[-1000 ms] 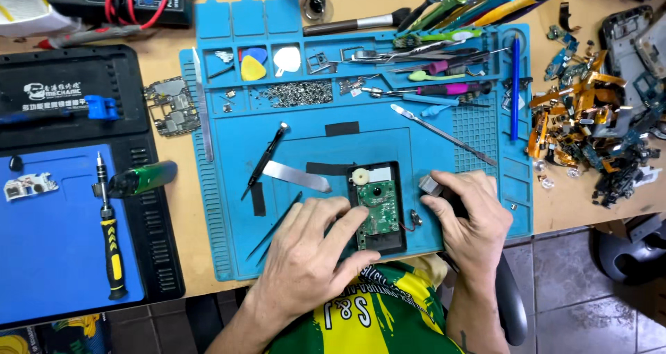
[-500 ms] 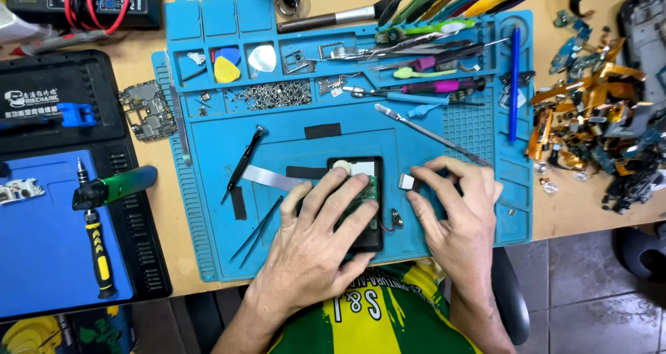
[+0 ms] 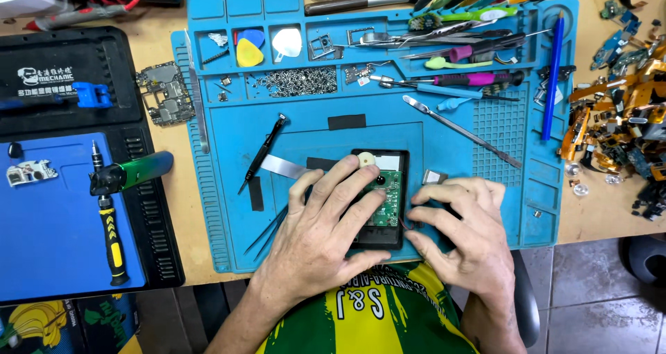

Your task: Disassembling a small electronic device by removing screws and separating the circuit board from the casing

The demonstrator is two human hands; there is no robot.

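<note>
A small black device (image 3: 388, 187) lies opened on the blue work mat (image 3: 444, 153), showing a green circuit board and a round cream part at its top. My left hand (image 3: 322, 232) lies flat over its left half, fingers spread across the board. My right hand (image 3: 461, 225) rests beside its right edge, fingertips touching the case near thin wires. A small grey metal piece (image 3: 433, 177) sits just above my right fingers. Tweezers (image 3: 267, 232) and a silver strip (image 3: 281, 166) lie left of my left hand.
A black screwdriver (image 3: 262, 153) and a long metal spudger (image 3: 461, 130) lie on the mat. Picks, screws and tools fill the mat's top trays. A yellow-handled screwdriver (image 3: 107, 236) sits on the blue pad at left. A circuit board (image 3: 163, 94) and loose flex parts (image 3: 617, 118) lie on the wooden table.
The view has shifted, so the mat sits lower and further right in the picture. My left hand has slid further over the board, and my right hand has come closer to the case's right edge.
</note>
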